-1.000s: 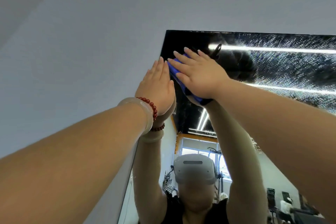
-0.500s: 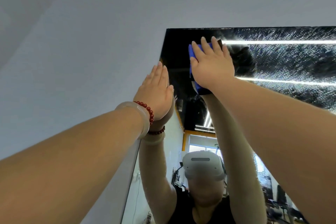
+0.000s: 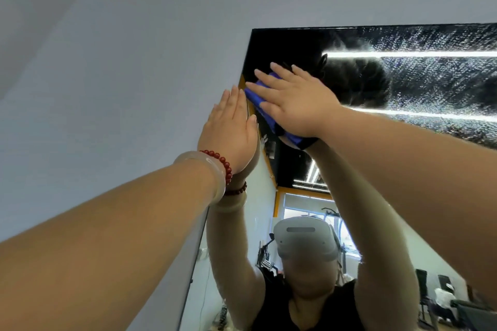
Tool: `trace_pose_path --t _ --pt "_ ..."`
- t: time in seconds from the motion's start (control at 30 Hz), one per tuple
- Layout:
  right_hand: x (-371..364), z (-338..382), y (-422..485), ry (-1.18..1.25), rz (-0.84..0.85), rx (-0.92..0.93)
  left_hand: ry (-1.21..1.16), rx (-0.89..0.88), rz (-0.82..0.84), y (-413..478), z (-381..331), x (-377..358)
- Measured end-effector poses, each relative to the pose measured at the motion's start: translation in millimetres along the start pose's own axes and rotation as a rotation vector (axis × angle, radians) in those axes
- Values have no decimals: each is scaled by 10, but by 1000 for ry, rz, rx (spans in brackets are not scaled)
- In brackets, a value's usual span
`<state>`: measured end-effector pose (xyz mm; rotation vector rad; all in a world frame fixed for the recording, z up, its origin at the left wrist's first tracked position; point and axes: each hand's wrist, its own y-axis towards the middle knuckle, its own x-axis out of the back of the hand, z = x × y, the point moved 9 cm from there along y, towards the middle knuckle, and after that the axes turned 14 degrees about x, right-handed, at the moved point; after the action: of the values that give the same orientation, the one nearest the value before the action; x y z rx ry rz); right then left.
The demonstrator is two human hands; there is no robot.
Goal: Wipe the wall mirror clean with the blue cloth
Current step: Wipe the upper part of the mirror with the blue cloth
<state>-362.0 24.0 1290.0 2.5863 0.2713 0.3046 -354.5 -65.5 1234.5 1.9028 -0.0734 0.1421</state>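
Cloth [image 3: 256, 98] largely hidden under right hand [image 3: 295, 106]; only 2 blue strips show, 1 beside the fingers [image 3: 285, 76], 1 below the palm's heel. Long axis diagonal, upper left to lower right, near the upper left corner of the mirror [image 3: 443, 80], which is cut off at right and bottom. Right hand flat, fingers straight and spread, pressing cloth to mirror. Left hand [image 3: 228, 129] flat, fingers straight and together, at the mirror's left edge beside the wall [image 3: 121, 62].
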Motion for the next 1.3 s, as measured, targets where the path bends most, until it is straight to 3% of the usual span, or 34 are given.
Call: trace_pose_path --t 0.17,0.33,0.5,0.63,0.67,0.8,1.0,1.13,1.17,1.3 --pt "39 -522 -9 5 -37 -288 -23 1 55 -32 143 -37" --pt "-9 154 143 -10 55 91 -25 -29 46 -51 160 -22" --pt "32 -232 176 -9 -20 -197 12 -23 -4 -59 196 -17" --pt "-45 248 246 -16 58 90 3 -15 -24 -83 198 -2" --pt "-44 204 239 -7 61 91 4 -13 -27 -87 202 -6" --pt "-15 -267 189 -6 -29 -219 -13 -5 -18 -75 217 -27" --pt "-110 230 251 -8 73 116 -58 -4 -45 -92 241 -33" --pt "-10 -358 122 -27 31 -173 -22 -43 -59 -111 179 -25" --pt "-23 -281 113 -38 34 -161 -24 -44 -64 -115 176 -20" --pt "-105 306 74 -20 68 141 -44 -56 -77 -147 163 11"
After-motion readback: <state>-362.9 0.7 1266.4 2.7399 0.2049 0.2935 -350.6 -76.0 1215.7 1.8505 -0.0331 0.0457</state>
